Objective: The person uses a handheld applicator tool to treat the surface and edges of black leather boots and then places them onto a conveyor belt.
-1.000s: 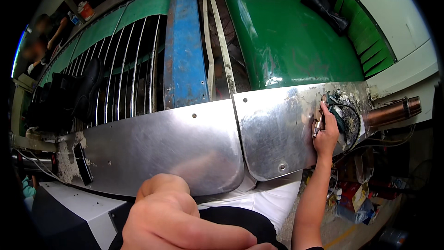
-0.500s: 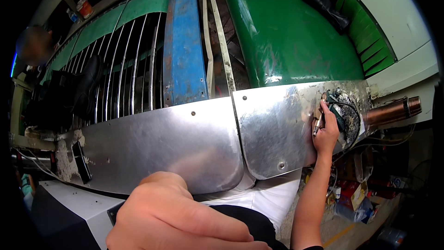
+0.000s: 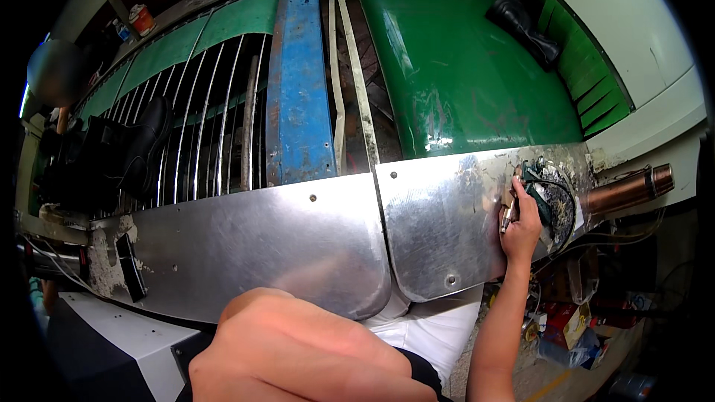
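My right hand (image 3: 523, 227) reaches to the right end of the metal ledge. Its fingers are closed on a slim metal pen-shaped tool (image 3: 506, 219), whose exact kind I cannot make out. The fingertips are by a dark green piece (image 3: 530, 173) on a worn, glue-crusted patch with a dark cable (image 3: 572, 205) looped over it. Large and close in front, my left hand (image 3: 305, 353) is raised over the ledge's near edge. Its back shows and its fingers are hidden, so I cannot see what they hold.
A green conveyor belt (image 3: 462, 67) bears a black boot (image 3: 525, 30) at the far right. Past a blue bar (image 3: 302, 82), another black boot (image 3: 145, 145) lies on metal rollers at left. A copper-coloured cylinder (image 3: 629, 188) juts out right. Boxes (image 3: 564, 324) stand below; a person is at far left.
The conveyor and ledge sit slightly lower in the picture. My left hand appears lower and more to the right. My right hand keeps its place at the patch, still holding the tool.
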